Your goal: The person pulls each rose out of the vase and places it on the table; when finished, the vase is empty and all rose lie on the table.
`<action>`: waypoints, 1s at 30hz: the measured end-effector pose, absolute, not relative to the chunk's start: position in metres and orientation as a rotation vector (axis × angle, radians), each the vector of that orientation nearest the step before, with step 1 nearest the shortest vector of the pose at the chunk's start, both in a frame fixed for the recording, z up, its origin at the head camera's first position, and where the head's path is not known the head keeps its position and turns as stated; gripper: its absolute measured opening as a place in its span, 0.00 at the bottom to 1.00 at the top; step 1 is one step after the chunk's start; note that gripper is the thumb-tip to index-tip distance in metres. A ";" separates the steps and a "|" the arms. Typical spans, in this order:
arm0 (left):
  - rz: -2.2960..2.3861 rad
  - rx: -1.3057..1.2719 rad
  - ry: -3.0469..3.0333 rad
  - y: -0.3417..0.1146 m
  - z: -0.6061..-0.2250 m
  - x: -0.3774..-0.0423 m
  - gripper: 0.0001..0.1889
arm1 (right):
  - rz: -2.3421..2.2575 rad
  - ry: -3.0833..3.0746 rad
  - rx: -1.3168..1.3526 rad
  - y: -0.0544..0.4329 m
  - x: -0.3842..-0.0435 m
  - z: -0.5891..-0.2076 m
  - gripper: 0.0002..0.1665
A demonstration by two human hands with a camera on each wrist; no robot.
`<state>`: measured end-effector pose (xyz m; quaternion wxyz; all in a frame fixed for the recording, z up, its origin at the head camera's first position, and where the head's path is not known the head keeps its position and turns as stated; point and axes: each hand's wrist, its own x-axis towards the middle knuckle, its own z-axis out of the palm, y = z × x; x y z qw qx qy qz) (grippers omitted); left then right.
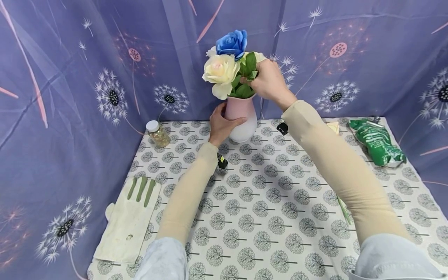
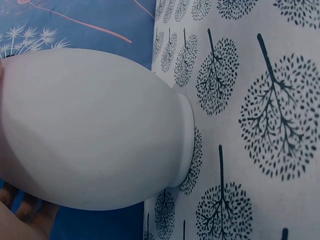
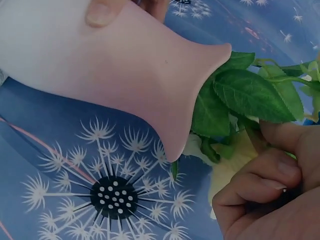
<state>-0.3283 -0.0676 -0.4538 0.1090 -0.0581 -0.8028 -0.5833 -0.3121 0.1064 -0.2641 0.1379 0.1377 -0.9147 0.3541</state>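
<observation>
A pink-and-white vase (image 1: pixel 244 123) stands upright on the table by the back curtain. My left hand (image 1: pixel 222 125) grips its left side, thumb across the front; the left wrist view shows the white lower body of the vase (image 2: pixel 95 130) with its base on the cloth. From its mouth rise a blue rose (image 1: pixel 231 43), a cream rose (image 1: pixel 221 70) and more pale petals partly hidden behind. My right hand (image 1: pixel 272 82) is at the right of the bouquet, just above the rim, its curled fingers pinching a rose stem among green leaves (image 3: pixel 250 92). The fingers cover most of that stem.
A lidded glass jar (image 1: pixel 158 134) stands at the back left. Cream gloves (image 1: pixel 122 225) with green strips lie at the front left. A green package (image 1: pixel 377 142) is at the back right. Beside my right forearm lies a green stem (image 1: pixel 344 210), and a pale yellow item (image 1: pixel 333 127) shows behind it.
</observation>
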 end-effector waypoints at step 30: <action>-1.730 -0.199 -2.341 -0.064 -0.454 -0.326 0.51 | 1.026 -2.661 0.344 0.103 -0.315 -0.270 0.13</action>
